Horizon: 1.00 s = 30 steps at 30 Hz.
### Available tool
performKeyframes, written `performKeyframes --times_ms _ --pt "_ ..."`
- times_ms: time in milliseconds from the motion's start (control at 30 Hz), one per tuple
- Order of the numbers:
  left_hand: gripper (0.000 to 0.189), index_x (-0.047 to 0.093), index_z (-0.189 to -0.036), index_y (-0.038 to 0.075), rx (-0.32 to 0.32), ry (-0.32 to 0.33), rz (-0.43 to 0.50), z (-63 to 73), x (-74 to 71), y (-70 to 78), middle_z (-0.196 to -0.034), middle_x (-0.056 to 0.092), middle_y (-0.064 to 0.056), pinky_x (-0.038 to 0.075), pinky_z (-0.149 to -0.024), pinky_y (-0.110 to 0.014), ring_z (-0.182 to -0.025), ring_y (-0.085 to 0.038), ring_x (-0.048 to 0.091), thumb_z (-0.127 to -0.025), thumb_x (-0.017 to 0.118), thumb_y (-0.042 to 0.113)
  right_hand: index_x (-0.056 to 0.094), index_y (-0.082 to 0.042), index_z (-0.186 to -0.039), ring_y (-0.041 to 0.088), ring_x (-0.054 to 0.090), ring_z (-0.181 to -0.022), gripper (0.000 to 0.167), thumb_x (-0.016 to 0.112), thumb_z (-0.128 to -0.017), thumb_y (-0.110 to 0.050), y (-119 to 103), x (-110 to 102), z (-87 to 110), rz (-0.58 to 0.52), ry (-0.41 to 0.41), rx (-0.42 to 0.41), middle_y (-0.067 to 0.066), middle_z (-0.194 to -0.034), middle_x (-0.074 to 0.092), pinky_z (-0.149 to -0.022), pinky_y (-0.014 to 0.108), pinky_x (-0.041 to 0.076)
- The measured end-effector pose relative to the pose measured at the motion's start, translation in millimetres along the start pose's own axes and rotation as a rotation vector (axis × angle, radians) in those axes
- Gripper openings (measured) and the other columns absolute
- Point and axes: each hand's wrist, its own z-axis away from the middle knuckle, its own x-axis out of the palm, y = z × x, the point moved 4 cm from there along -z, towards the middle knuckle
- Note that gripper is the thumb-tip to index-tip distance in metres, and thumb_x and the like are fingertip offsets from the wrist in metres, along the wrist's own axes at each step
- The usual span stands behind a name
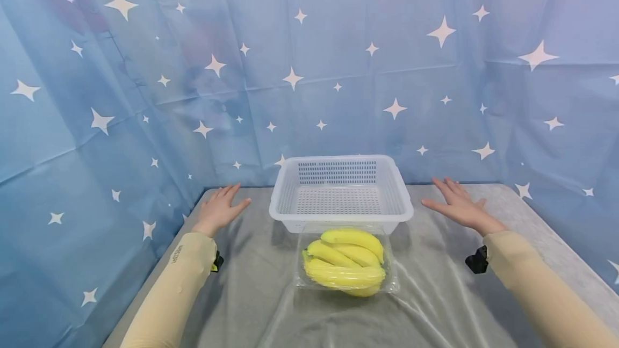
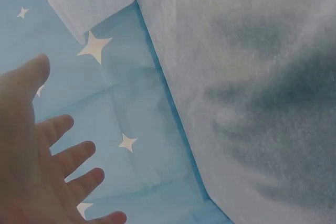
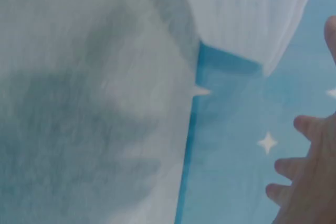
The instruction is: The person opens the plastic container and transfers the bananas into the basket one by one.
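My left hand [image 1: 220, 211] is held over the left part of the table, fingers spread and nothing in them. On the other side my right hand [image 1: 459, 205] is likewise spread and holds nothing. Between the two, at the back, stands a white plastic basket [image 1: 408, 211] with slotted walls and floor. In front of it lies a clear plastic package of yellow bananas [image 1: 345, 270], close against the basket's front. In the left wrist view the spread left hand [image 2: 47, 150] shows at the lower left; in the right wrist view the right fingers [image 3: 304, 169] show at the right edge.
A grey cloth [image 1: 261, 305] with some creases covers the table. Blue curtains with white stars [image 1: 338, 69] hang behind and at both sides, close to the table's back edge. Dark wrist cameras [image 1: 477, 260] sit under the sleeves.
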Motion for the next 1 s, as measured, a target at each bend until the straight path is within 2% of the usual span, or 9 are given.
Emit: performKeyframes --times_ms 133,267,367,500,600,700,867,1000 --pt "0.078 0.03 -0.153 0.01 0.033 0.048 0.046 1.9 -2.4 3.7 -0.15 0.036 -0.021 0.026 -0.104 -0.064 -0.134 -0.044 0.033 -0.096 0.038 0.063 0.007 -0.008 -0.156 0.056 -0.007 -0.137 0.089 0.05 -0.095 -0.056 -16 1 2.6 -0.031 0.012 -0.034 0.033 -0.154 -0.005 -0.082 0.085 -0.011" --pt "0.078 0.037 -0.148 0.005 0.045 0.065 0.192 7.3 -0.7 8.4 -0.144 0.044 -0.021 0.035 -0.101 -0.057 -0.127 -0.042 0.044 -0.096 0.039 0.063 0.009 -0.009 -0.156 0.056 0.0 -0.138 0.085 0.052 -0.096 -0.051 -28 4 4.1 -0.051 0.036 -0.095 0.031 -0.156 0.0 -0.089 0.084 0.0" --pt "0.076 0.044 -0.145 0.004 0.035 0.079 0.29 12.3 3.6 12.2 -0.142 0.046 -0.02 0.038 -0.1 -0.055 -0.125 -0.04 0.047 -0.096 0.039 0.063 0.01 -0.008 -0.156 0.054 0.003 -0.139 0.083 0.054 -0.097 -0.045 -36 5 6.7 -0.093 0.057 -0.146 0.029 -0.156 0.002 -0.094 0.08 0.008" --pt "0.062 0.052 -0.138 0.004 0.04 0.129 0.331 19.0 10.3 19.1 -0.138 0.051 -0.02 0.039 -0.099 -0.054 -0.123 -0.039 0.049 -0.099 0.045 0.052 0.015 -0.008 -0.156 0.052 0.008 -0.14 0.081 0.059 -0.096 -0.04 -49 3 14.8 -0.149 0.115 -0.202 0.026 -0.157 0.008 -0.098 0.076 0.014" --pt "0.05 0.059 -0.131 0.004 0.041 0.172 0.365 25.6 17.2 26.5 -0.131 0.056 -0.019 0.042 -0.095 -0.053 -0.117 -0.037 0.052 -0.1 0.051 0.042 0.021 -0.01 -0.155 0.05 0.013 -0.14 0.081 0.064 -0.093 -0.039 -61 3 21.7 -0.148 0.162 -0.243 0.022 -0.158 0.013 -0.098 0.074 0.018" --pt "0.043 0.063 -0.125 0.005 0.031 0.197 0.409 33.5 28.3 33.8 -0.121 0.061 -0.015 0.047 -0.089 -0.049 -0.107 -0.032 0.057 -0.099 0.054 0.039 0.028 -0.01 -0.153 0.05 0.017 -0.139 0.079 0.068 -0.09 -0.038 -76 3 27.9 -0.115 0.195 -0.303 0.021 -0.157 0.017 -0.098 0.074 0.02" --pt "0.042 0.069 -0.116 0.009 0.057 0.179 0.469 43.6 51.9 50.0 -0.104 0.068 -0.006 0.05 -0.079 -0.043 -0.09 -0.021 0.063 -0.099 0.052 0.043 0.037 -0.013 -0.15 0.05 0.027 -0.135 0.08 0.076 -0.084 -0.036 -107 9 43.0 -0.022 0.209 -0.444 0.02 -0.155 0.025 -0.097 0.071 0.027" --pt "0.043 0.07 -0.109 0.006 0.058 0.105 0.599 48.4 66.8 66.8 -0.087 0.069 -0.004 0.05 -0.069 -0.037 -0.075 -0.019 0.063 -0.1 0.05 0.043 0.038 -0.017 -0.149 0.047 0.033 -0.133 0.081 0.077 -0.082 -0.038 -132 17 57.6 0.011 0.191 -0.563 0.015 -0.156 0.025 -0.095 0.067 0.033"
